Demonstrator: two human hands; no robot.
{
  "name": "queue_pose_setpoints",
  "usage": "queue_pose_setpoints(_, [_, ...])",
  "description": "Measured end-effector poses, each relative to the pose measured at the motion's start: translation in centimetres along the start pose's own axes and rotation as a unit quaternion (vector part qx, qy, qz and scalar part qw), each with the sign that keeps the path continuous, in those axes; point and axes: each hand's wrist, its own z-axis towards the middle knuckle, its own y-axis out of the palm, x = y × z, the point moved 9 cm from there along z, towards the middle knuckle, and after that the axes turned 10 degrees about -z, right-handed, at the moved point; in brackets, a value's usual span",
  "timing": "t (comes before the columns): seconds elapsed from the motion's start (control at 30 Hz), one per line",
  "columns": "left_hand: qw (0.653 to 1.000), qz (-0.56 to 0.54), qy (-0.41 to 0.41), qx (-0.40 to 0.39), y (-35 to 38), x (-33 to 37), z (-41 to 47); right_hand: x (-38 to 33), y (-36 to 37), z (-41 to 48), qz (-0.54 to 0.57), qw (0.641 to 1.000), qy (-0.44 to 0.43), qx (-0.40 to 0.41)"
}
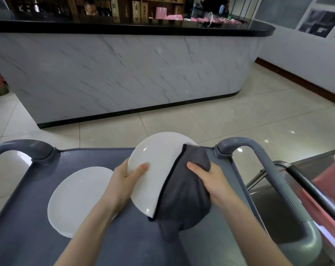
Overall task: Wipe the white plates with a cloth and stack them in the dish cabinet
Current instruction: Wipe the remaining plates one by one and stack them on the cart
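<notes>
From my remote station I read the step in hand as wiping. The left hand (124, 179) grips the near-left rim of the raised white plate (155, 160), thumb pressed on the upper face and fingers curled out of sight behind it. The right hand (211, 181) pinches the grey cloth (184, 189) over the plate's right side, thumb on top; the fingers beneath are hidden, so I cannot tell how far they wrap. The plate is held tilted above the grey cart (124, 246), clear of its surface. A second white plate (76, 198) lies flat on the cart just left of the left forearm, and I cannot tell whether it has been wiped. Procedure, as I judge it: hold the rim firmly with the left hand, sweep the cloth across the bare left half, then rotate the plate so the area under the left thumb is also covered. Work both faces. The loose cloth tail hangs low — gather it so it does not drag on the cart. No dish cabinet is identifiable in view.
</notes>
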Motion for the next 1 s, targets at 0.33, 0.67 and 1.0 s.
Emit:
queue_pose_setpoints(0.33, [0.999,-0.006,0.019,-0.027,1.8,2.0,0.1,-5.4,0.8,1.2,-0.131,0.984,-0.068,-0.095])
queue_pose_setpoints(0.67, [0.993,-0.102,-0.032,0.054,1.1,-1.2,-0.3,5.2,1.3,-3.2,0.174,0.98,0.09,0.033])
queue_pose_setpoints(1.0, [0.969,0.179,-0.014,-0.171,4.2,2.9,0.4,-3.7,1.9,-0.7,-0.244,0.953,-0.072,-0.165])
